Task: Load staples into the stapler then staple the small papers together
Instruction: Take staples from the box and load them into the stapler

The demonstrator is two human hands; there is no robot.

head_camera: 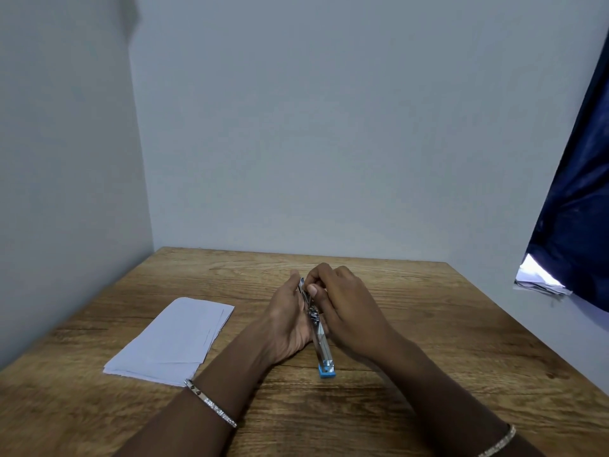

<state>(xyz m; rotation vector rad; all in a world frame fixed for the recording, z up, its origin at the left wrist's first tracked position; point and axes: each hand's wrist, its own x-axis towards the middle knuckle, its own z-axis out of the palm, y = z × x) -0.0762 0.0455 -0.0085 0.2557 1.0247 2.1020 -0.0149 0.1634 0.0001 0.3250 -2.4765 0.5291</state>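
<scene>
A metal stapler (321, 344) with a blue end lies swung open lengthwise on the wooden table (428, 324), its blue end pointing toward me. My left hand (290, 321) cups the stapler's far half from the left side. My right hand (346, 305) reaches over from the right, thumb and fingertips pinched at the stapler's far end; any staples between the fingers are too small to make out. A stack of small white papers (171, 338) rests flat on the table, left of my hands and untouched.
Grey walls close the table at the back and left. A dark blue curtain (576, 209) hangs at the right, with a bright bundle of papers (540, 278) on a ledge below it. Bracelets circle both wrists.
</scene>
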